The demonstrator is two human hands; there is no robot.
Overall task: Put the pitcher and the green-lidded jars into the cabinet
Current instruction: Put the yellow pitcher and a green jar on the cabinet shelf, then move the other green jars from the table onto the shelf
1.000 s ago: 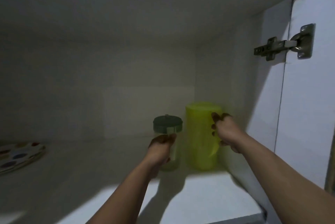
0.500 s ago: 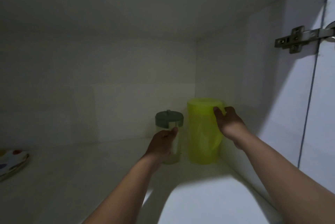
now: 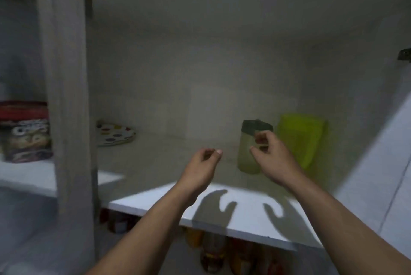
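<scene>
A yellow-green pitcher (image 3: 300, 141) stands at the back right of the white cabinet shelf (image 3: 222, 212). Just left of it stands a clear jar with a dark green lid (image 3: 246, 148). My right hand (image 3: 273, 159) hovers in front of the jar and hides part of it, fingers loosely curled, holding nothing. My left hand (image 3: 200, 168) is to the left of the jar and apart from it, fingers curled and empty. Both hands are over the front half of the shelf. The picture is blurred.
A dotted plate (image 3: 115, 133) lies at the shelf's back left. A grey upright panel (image 3: 69, 96) divides off a left compartment with a red-lidded printed tin (image 3: 24, 134). Bottles (image 3: 211, 250) stand below the shelf. The open door (image 3: 389, 163) is at the right.
Both hands have let go of the jar and pitcher and drawn back towards me. The view has pulled back and swung left, bringing the divider and tin into sight.
</scene>
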